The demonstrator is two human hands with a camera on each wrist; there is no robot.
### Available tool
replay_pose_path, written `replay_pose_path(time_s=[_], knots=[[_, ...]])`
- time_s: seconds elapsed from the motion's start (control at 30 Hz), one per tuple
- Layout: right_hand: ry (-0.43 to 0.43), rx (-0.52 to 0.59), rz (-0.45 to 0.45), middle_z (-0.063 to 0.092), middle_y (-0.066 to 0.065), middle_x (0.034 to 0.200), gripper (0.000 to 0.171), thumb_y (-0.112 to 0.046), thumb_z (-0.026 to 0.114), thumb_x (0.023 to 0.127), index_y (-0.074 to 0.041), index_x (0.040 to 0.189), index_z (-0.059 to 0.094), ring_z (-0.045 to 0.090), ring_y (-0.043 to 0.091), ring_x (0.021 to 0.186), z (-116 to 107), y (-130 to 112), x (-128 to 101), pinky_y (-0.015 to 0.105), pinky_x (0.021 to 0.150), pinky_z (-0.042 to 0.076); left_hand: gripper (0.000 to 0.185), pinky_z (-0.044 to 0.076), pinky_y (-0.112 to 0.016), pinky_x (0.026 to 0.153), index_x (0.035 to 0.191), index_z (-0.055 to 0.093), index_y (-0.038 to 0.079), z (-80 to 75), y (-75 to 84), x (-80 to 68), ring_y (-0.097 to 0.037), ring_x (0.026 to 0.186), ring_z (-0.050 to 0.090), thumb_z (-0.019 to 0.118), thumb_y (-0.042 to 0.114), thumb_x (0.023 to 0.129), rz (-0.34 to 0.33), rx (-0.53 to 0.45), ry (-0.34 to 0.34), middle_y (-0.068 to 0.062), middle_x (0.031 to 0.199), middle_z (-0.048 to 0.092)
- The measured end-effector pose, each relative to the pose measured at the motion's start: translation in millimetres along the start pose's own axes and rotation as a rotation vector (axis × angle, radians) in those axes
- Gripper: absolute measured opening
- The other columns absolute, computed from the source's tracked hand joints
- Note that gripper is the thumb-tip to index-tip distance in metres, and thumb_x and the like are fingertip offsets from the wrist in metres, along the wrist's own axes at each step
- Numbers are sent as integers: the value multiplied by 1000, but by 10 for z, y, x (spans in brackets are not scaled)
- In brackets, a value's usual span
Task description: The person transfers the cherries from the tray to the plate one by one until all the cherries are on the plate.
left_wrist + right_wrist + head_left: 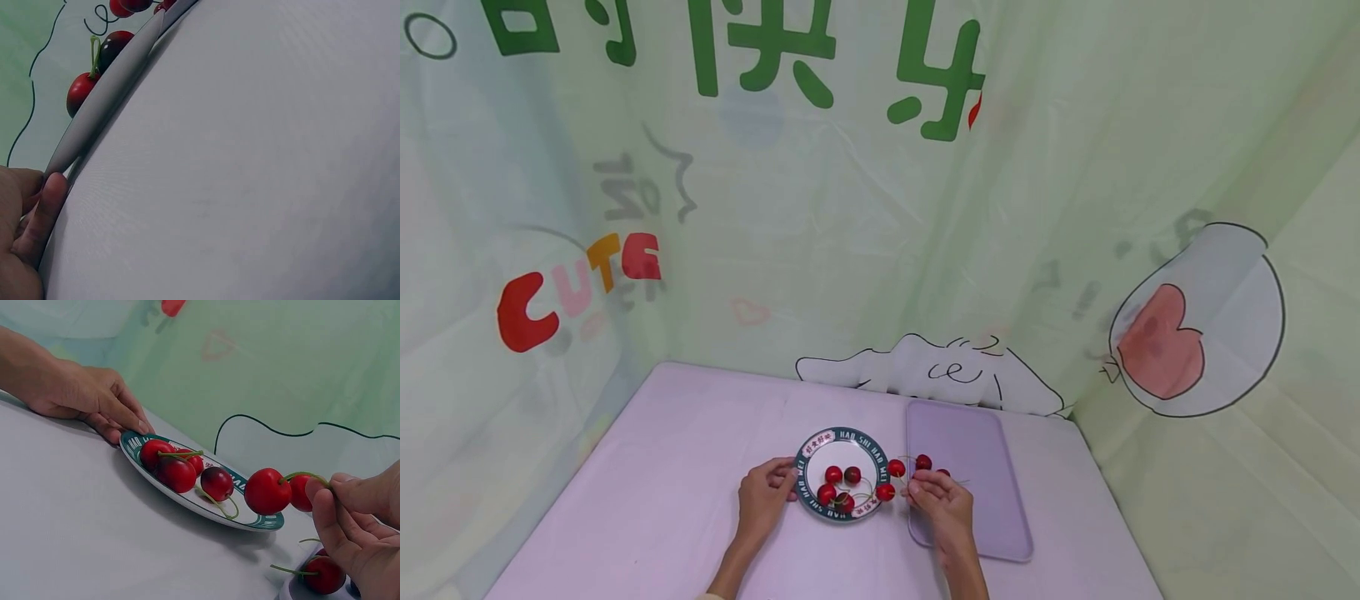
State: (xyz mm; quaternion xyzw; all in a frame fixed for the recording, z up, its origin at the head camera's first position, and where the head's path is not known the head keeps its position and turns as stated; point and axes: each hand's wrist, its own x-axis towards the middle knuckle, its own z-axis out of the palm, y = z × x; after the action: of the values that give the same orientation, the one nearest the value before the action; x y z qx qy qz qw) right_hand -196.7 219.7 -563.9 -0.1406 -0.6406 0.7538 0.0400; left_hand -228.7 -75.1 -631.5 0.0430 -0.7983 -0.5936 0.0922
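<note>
A white plate with a dark green lettered rim [807, 467] holds several red cherries [842, 487]. My left hand [786, 482] pinches the plate's left rim, fingertips on top [134, 425] and the thumb [47, 203] against the edge. My right hand [912, 492] pinches the green stem of one cherry [267, 490], which hangs just over the plate's right rim [265, 520]. A second cherry [301, 494] sits right behind it. More cherries [922, 462] lie on the purple tray [977, 500] beside my right hand, one of them [325, 575] under my fingers.
The plate and tray sit on a pale lilac tablecloth [662, 467]. A green printed backdrop [850, 250] closes off the back and both sides. The tray's far and right parts are bare.
</note>
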Motion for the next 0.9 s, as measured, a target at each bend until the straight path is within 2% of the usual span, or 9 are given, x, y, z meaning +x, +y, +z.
replay_pose_path(time_s=[0.47, 0.73, 0.9], knots=[[-14, 20, -28, 79, 4, 91, 36, 5, 75, 99, 19, 130, 63, 82, 17, 81, 32, 48, 72, 24, 77, 68, 27, 60, -14, 66, 129, 77, 2, 25, -48, 19, -6, 64, 70, 75, 11, 104, 13, 2, 26, -9, 98, 78], [-7, 29, -8, 81, 4, 93, 36, 4, 75, 99, 16, 131, 64, 82, 15, 82, 30, 95, 116, 25, 78, 68, 27, 59, -13, 67, 131, 76, 3, 19, -36, 7, -6, 65, 71, 74, 12, 105, -8, -3, 8, -9, 100, 79], [-20, 47, -38, 82, 6, 93, 34, 7, 74, 98, 17, 129, 64, 83, 16, 82, 88, 22, 63, 28, 79, 69, 28, 59, -13, 68, 131, 76, 3, 18, -32, 17, -7, 65, 71, 74, 11, 104, -12, -8, 4, -10, 100, 79]])
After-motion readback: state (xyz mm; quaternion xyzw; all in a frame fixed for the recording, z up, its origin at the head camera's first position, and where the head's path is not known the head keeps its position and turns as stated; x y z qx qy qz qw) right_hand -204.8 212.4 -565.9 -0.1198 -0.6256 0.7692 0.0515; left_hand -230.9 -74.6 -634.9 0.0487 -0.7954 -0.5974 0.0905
